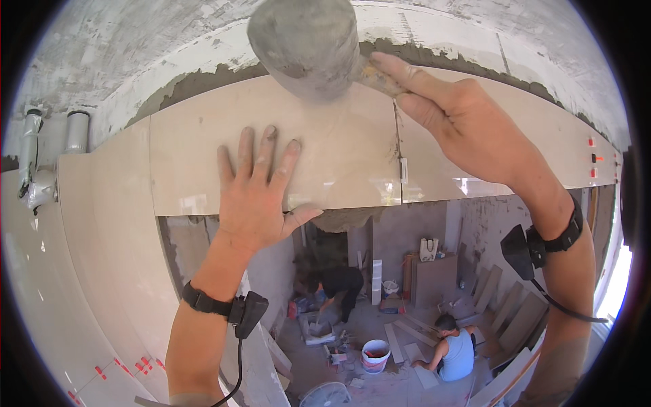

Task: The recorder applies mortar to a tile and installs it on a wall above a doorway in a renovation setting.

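My left hand lies flat with fingers spread on a large glossy beige wall tile above an opening. In my right hand is the short handle of a mallet, its thick round head smeared with grey dust. The mallet head covers part of the tile's upper edge; whether it touches the tile cannot be told. To the right, past a narrow dark joint, sits a second beige tile. A small white spacer stands in that joint. Grey mortar shows along the tiles' top edge.
Pipes stick out at the left. Red tile clips dot the lower left wall. Below, one person bends over and another crouches near a white bucket. Long planks lean at the right.
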`<state>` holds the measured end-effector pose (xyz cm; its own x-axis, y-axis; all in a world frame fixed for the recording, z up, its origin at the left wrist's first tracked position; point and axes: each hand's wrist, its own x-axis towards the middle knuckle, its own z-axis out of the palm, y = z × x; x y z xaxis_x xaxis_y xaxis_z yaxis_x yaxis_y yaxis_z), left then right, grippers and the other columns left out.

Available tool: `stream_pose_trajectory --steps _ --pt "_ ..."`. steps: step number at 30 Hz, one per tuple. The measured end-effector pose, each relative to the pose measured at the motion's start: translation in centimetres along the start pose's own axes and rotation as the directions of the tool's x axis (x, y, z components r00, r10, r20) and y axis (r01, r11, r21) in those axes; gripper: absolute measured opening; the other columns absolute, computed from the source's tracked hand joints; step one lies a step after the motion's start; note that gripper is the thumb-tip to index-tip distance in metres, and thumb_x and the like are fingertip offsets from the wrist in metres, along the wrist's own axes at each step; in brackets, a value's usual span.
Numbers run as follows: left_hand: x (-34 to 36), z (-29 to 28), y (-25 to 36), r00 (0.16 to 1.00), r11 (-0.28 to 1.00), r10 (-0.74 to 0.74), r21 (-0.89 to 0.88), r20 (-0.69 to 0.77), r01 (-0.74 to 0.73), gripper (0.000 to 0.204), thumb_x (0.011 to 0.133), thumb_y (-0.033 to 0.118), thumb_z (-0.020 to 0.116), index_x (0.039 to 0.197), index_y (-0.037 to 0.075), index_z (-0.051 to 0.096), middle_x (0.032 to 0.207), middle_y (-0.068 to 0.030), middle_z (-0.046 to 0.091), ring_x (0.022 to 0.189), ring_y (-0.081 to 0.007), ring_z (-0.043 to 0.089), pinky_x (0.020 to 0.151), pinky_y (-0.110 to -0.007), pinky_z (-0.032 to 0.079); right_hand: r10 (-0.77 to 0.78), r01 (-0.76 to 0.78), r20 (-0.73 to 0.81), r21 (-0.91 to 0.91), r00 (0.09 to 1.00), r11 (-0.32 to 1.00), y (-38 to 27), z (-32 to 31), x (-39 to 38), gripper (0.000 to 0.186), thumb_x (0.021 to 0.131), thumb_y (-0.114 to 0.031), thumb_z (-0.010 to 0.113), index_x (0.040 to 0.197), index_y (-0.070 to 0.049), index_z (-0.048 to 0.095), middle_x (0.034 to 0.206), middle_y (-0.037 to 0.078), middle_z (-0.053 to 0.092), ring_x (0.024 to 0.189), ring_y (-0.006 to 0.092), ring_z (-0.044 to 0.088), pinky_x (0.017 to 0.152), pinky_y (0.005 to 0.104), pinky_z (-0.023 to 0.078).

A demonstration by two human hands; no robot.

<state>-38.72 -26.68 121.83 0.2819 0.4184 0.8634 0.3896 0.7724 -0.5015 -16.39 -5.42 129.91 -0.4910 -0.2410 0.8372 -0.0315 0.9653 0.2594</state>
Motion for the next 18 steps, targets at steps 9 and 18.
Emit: stream_pose_trajectory --steps 9,18 --pt "0.1 0.2 0.0 1.0 1.0 0.0 -0.006 -0.026 0.0 0.092 0.08 0.07 0.058 0.148 0.009 0.041 0.151 -0.0245 0.036 0.137 -0.0513 0.031 0.106 -0.069 0.024 0.001 -0.003 -0.044 -0.045 0.999 0.999 1.1 0.4 -1.1 0.047 0.104 -0.022 0.049 0.149 -0.008 0.042 0.093 0.014 0.067 0.067 0.0163 0.048 0.069 0.0321 0.047" --pt "0.1 -0.5 -0.1 0.999 1.0 -0.008 -0.023 -0.051 0.007 0.092 0.079 0.071 0.058 0.146 0.01 0.043 0.15 -0.0244 0.039 0.135 -0.0513 0.035 0.105 -0.069 0.027 -0.366 0.407 -0.506 -0.032 0.781 0.913 1.5 2.0 -0.7 0.046 0.103 -0.021 0.051 0.148 -0.012 0.044 0.081 0.022 0.059 0.061 0.019 0.042 0.068 0.0306 0.046"
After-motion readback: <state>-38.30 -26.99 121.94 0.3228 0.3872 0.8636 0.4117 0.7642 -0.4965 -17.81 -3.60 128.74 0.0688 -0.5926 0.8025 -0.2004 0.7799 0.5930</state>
